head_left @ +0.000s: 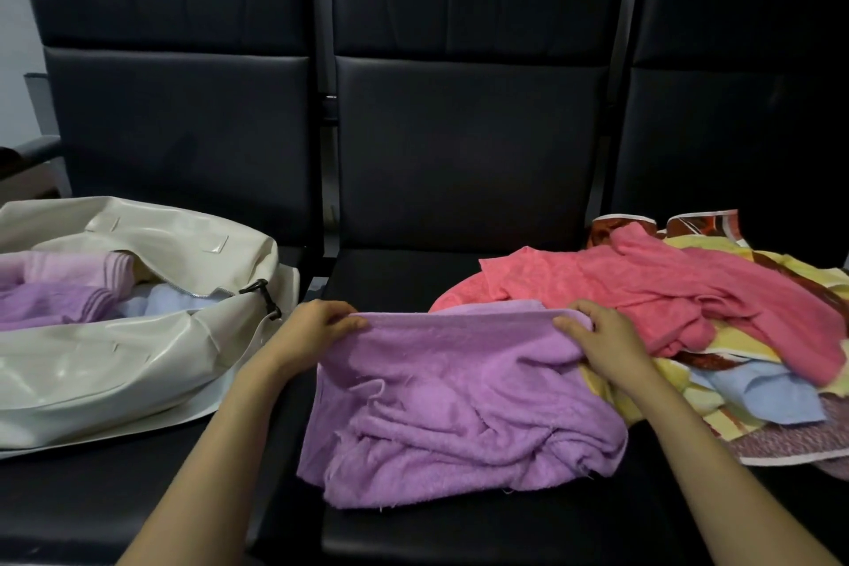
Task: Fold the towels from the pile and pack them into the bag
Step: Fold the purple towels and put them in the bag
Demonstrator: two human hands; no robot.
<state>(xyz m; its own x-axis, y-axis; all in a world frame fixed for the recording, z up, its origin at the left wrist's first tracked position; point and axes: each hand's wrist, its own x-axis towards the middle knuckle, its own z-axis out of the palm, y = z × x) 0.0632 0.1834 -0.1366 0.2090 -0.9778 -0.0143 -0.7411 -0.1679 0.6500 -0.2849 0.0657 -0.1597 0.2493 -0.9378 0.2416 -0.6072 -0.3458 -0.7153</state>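
Under and behind the purple towel [450, 404]: a row of black padded chairs [459, 129], three backrests side by side.

Left of the purple towel, on the neighbouring seat: a glossy cream bag [115, 363], slumped, zip open.

Right of the purple towel, touching it and partly covered by its right edge: the pile [716, 363], loose and unfolded, spread over the next seat.

The purple towel itself: crumpled on the middle seat. Far hem lifted and drawn straight between both hands, the rest sagging in wrinkles toward the viewer.

Just right of the purple towel's far corner, topmost on the pile: a coral towel [643, 285]. Further right, beneath the coral one: a yellow printed cloth [781, 262].

Well left of the purple towel, inside the bag: folded lilac towels [69, 294], with a pale blue towel [170, 301] beside them.

At the purple towel's far left corner: left hand [312, 326], fingers curled over the hem and gripping it. At the far right corner: right hand [602, 335], fingers bent round the hem likewise, knuckles up.

Just left of the purple towel's left corner, at the end of the bag's zip: a small black clip [264, 294].
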